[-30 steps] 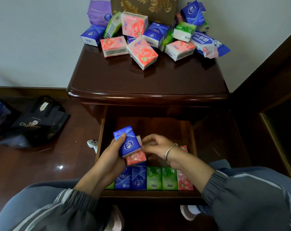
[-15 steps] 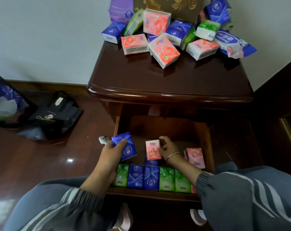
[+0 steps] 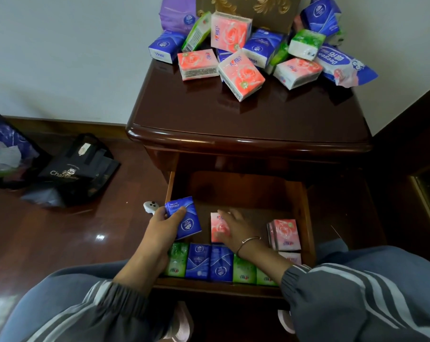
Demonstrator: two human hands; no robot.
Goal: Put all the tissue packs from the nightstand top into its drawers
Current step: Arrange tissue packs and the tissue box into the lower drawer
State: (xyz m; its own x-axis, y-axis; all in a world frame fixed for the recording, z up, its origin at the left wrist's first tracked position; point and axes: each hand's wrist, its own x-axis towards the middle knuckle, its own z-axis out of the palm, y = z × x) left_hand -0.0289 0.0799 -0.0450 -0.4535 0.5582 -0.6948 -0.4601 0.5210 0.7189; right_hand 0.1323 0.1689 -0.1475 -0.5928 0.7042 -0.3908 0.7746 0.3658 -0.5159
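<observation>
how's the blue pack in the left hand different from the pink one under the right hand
Colour: the blue pack is blue with a white logo; the pink pack shows a rose print. Hold: the left hand grips the blue pack; the right hand just rests on the pink pack. Place: the blue pack tilts over the drawer's left edge; the pink pack sits inside it. Both are small wrapped tissue packs.

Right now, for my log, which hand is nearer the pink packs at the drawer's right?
Right. The right hand is just left of the pink packs; left hand farther left, holding a blue pack.
</observation>
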